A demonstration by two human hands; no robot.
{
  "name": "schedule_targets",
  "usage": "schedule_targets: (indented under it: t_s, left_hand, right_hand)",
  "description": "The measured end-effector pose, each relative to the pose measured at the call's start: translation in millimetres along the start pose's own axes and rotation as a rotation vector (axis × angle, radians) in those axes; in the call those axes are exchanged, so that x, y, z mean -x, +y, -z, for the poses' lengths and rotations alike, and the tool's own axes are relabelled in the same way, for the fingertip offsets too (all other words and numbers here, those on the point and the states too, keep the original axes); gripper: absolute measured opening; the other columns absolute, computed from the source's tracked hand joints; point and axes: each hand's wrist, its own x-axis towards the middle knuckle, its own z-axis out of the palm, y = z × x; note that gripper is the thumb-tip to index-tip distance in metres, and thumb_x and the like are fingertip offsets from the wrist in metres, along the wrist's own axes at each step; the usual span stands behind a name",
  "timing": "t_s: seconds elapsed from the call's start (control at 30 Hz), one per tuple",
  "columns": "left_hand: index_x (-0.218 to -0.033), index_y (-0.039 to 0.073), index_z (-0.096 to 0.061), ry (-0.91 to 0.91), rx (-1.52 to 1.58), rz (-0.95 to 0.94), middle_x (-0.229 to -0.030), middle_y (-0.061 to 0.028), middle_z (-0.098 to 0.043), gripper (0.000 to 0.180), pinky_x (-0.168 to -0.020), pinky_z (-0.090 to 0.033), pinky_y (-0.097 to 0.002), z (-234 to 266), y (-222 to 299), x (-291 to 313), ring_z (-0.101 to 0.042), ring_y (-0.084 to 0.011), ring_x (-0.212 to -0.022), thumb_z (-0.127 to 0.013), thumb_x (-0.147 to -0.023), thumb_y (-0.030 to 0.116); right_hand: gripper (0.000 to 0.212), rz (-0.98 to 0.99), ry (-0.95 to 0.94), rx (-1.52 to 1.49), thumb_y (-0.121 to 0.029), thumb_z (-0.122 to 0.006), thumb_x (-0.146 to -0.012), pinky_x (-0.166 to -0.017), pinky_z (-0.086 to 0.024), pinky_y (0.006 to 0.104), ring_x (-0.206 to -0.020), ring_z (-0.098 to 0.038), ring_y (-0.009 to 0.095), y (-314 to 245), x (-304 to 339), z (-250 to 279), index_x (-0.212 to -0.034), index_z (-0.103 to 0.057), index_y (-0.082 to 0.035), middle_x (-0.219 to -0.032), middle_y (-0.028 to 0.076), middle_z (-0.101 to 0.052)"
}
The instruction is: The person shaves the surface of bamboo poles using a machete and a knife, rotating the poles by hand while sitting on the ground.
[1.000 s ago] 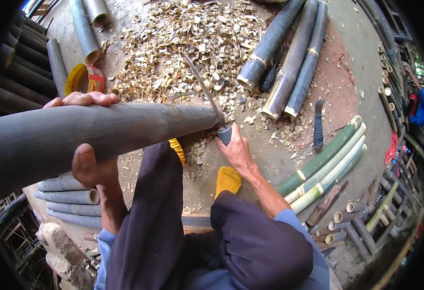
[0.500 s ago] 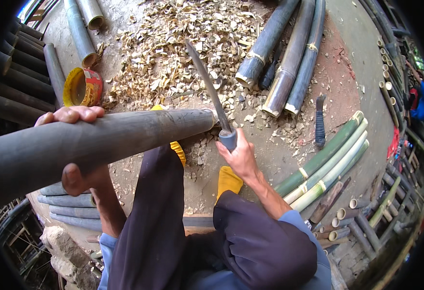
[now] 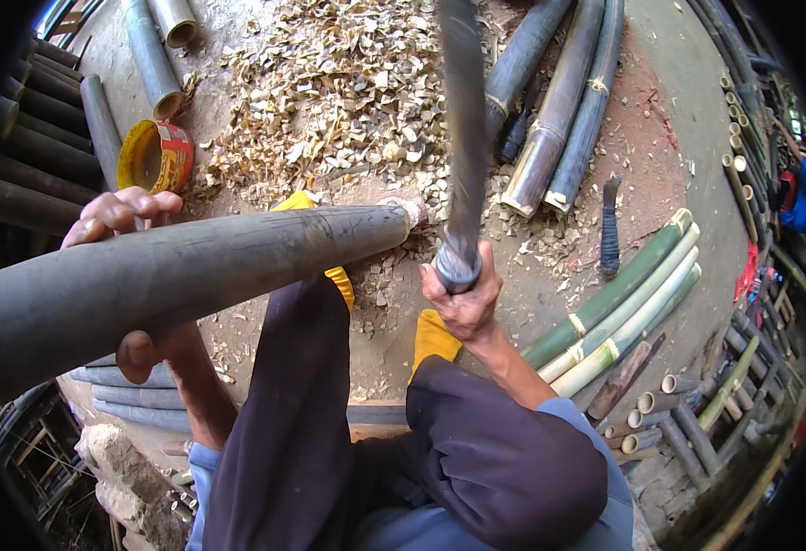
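A thick, dark bamboo pole slants across the left side, its pale cut end turned toward the middle. My left hand is wrapped round it from below, with fingers over the far side and the thumb on the near side. In my right hand I grip a machete by its handle. The blade points up and away, smeared by motion, apart from the bamboo's end. Beneath that end lies a heap of pale bamboo chips.
A yellow and red tub stands at the far left beside stacked dark bamboo. More poles lie at the far right. Green bamboo lengths and a wrapped-handle tool are to my right. My feet wear yellow boots.
The machete has swung up and away from the bamboo's end, and its blade now stands nearly straight. My right hand has turned and shifted slightly right. The pole has stayed almost still.
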Motion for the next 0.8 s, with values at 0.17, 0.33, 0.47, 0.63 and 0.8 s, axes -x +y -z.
schedule_targets:
  t_s: [0.17,0.33,0.47,0.63,0.8]
  left_hand:
    - [-0.128,-0.004,-0.031,0.304,0.078,0.283,-0.112,-0.0177,-0.04,0.074,-0.099,-0.035,-0.0484,-36.9,7.3,-0.7,-0.043,-0.0315,-0.107,-0.06,-0.07,0.032]
    - [-0.127,0.001,-0.031,0.53,-0.014,0.219,-0.107,-0.0185,-0.045,0.06,-0.096,-0.038,-0.0469,-36.2,-9.8,-4.5,-0.049,-0.0305,-0.1,-0.052,-0.078,0.028]
    - [-0.126,0.003,-0.031,0.498,-0.059,0.225,-0.107,-0.0185,-0.045,0.058,-0.095,-0.039,-0.0469,-31.6,-8.1,5.5,-0.049,-0.0301,-0.1,-0.051,-0.079,0.029]
    - [-0.127,0.003,-0.031,0.462,-0.078,0.222,-0.107,-0.0187,-0.045,0.058,-0.095,-0.038,-0.0469,-42.5,-10.3,0.7,-0.049,-0.0302,-0.101,-0.052,-0.078,0.028]
    - [-0.126,0.003,-0.033,0.392,-0.053,0.202,-0.107,-0.019,-0.046,0.06,-0.095,-0.038,-0.0477,-44.1,-10.5,-5.0,-0.05,-0.0306,-0.1,-0.053,-0.076,0.029]
  right_hand:
    - [0.033,-0.3,-0.232,0.211,-0.017,-0.064,-0.081,-0.05,-0.052,0.0362,-0.063,-0.066,0.029,66.7,-9.8,-2.8,-0.097,-0.045,0.004,-0.07,0.021,-0.062]
    - [0.032,-0.27,-0.156,0.082,-0.018,-0.063,-0.082,-0.051,-0.052,0.0358,-0.062,-0.066,0.027,35.9,-1.0,7.5,-0.098,-0.045,0.003,-0.071,0.02,-0.063]
    - [0.03,-0.016,0.031,0.042,-0.009,-0.066,-0.08,-0.055,-0.051,0.0272,-0.066,-0.062,0.015,-18.1,-0.3,10.9,-0.1,-0.046,0.0,-0.078,0.011,-0.062]
    - [0.035,-0.207,-0.2,0.318,-0.012,-0.068,-0.078,-0.053,-0.054,0.0335,-0.065,-0.066,0.023,49.9,-3.0,-4.1,-0.1,-0.044,0.0,-0.074,0.013,-0.064]
    - [0.033,-0.328,-0.236,0.084,-0.021,-0.066,-0.081,-0.057,-0.052,0.0309,-0.067,-0.066,0.022,15.0,-2.8,14.7,-0.099,-0.048,0.0,-0.073,0.014,-0.063]
